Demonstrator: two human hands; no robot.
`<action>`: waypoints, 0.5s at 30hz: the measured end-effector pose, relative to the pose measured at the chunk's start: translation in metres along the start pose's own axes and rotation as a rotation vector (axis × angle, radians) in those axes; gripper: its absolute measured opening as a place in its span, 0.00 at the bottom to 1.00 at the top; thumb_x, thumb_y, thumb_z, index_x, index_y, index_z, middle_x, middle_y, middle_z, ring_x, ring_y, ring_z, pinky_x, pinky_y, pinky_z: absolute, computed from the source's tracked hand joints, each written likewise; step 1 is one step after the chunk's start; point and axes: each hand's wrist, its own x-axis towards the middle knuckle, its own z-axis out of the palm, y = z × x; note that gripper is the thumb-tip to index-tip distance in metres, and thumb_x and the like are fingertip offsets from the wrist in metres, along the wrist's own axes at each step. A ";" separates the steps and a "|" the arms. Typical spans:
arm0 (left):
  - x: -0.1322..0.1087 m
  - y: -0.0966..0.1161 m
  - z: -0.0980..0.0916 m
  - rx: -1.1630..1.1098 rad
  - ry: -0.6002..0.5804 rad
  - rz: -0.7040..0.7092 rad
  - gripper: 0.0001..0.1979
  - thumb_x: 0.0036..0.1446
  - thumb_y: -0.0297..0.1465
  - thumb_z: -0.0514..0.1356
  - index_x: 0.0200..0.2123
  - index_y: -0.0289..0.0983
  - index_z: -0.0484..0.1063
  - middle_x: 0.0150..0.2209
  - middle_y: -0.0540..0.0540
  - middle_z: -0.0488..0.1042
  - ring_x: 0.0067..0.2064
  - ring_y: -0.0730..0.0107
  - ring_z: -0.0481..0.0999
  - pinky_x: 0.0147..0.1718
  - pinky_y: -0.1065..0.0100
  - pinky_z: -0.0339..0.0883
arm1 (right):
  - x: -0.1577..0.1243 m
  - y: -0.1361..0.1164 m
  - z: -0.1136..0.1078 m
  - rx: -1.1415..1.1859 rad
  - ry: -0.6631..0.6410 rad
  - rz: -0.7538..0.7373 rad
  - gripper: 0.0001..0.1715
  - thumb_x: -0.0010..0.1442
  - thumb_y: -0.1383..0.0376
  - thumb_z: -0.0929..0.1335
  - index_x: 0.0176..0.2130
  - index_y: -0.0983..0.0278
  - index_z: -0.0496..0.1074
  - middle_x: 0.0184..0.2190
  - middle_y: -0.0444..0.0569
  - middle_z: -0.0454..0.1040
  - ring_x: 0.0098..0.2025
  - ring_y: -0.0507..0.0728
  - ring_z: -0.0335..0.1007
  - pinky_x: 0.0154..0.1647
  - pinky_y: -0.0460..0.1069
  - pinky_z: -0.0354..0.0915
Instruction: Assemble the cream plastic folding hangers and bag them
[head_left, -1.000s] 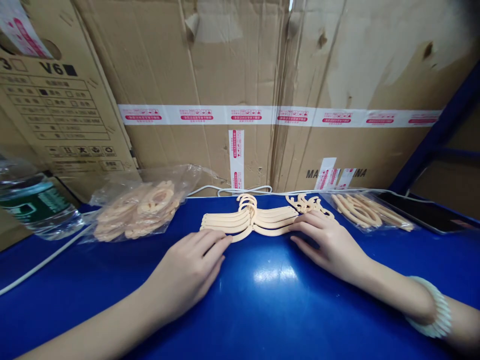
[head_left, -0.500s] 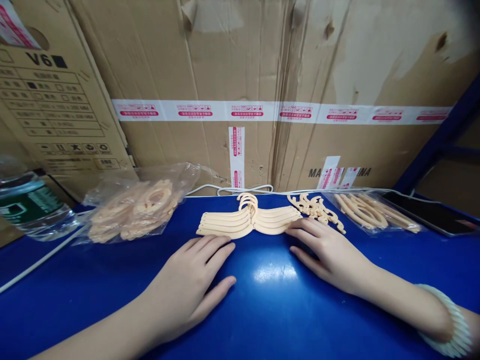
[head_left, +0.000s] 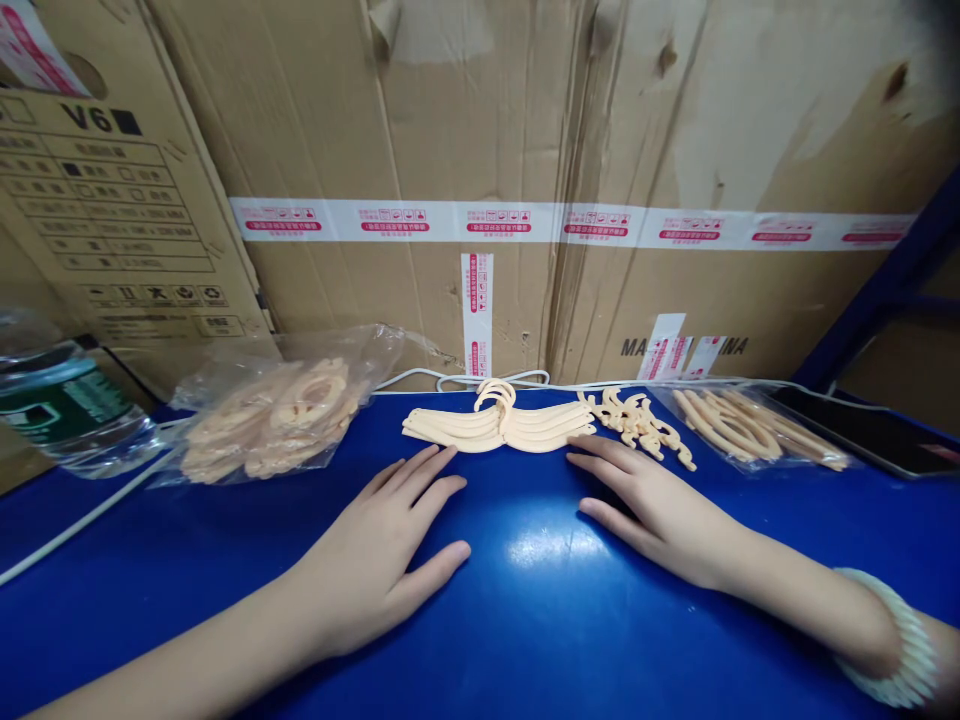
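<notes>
A neat stack of small cream plastic hangers lies on the blue table near its back edge. My left hand rests flat on the table, fingers spread, fingertips just short of the stack's left end. My right hand also lies flat with fingers stretched out, its fingertips beside the stack's right end. Neither hand holds anything. A white bead bracelet is on my right wrist.
A pile of loose cream hooks lies right of the stack. A clear bag of cream parts sits at the left, another bag at the right. A water bottle, a white cable, a dark phone and cardboard boxes surround the table.
The hanger stack has been pushed back toward the boxes and squared up. Both hands drew back off it and now lie flat on the table.
</notes>
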 end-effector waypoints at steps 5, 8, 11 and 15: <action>0.000 0.001 0.002 -0.037 0.034 -0.016 0.22 0.64 0.42 0.55 0.58 0.41 0.66 0.64 0.39 0.62 0.64 0.45 0.61 0.58 0.41 0.61 | -0.001 -0.001 0.001 0.008 0.059 -0.002 0.24 0.68 0.57 0.62 0.58 0.66 0.67 0.59 0.62 0.65 0.60 0.67 0.63 0.59 0.65 0.64; 0.000 0.003 0.002 -0.050 0.048 -0.019 0.21 0.63 0.41 0.55 0.57 0.42 0.66 0.64 0.39 0.62 0.63 0.45 0.62 0.58 0.41 0.62 | -0.001 -0.002 0.000 0.006 0.052 -0.014 0.24 0.68 0.58 0.62 0.59 0.66 0.66 0.59 0.63 0.65 0.59 0.67 0.64 0.58 0.65 0.65; 0.000 0.004 0.001 -0.052 0.081 -0.028 0.20 0.64 0.40 0.55 0.57 0.41 0.66 0.64 0.39 0.62 0.63 0.45 0.62 0.58 0.41 0.61 | -0.001 -0.004 0.000 0.004 0.032 -0.026 0.24 0.69 0.58 0.61 0.59 0.66 0.65 0.59 0.62 0.65 0.59 0.66 0.63 0.58 0.64 0.65; -0.001 0.002 0.002 -0.038 0.042 0.002 0.21 0.64 0.40 0.54 0.58 0.42 0.64 0.64 0.39 0.61 0.64 0.46 0.60 0.58 0.39 0.60 | -0.001 -0.008 -0.004 0.013 -0.014 -0.058 0.23 0.69 0.58 0.60 0.59 0.67 0.65 0.58 0.62 0.66 0.60 0.66 0.61 0.59 0.63 0.64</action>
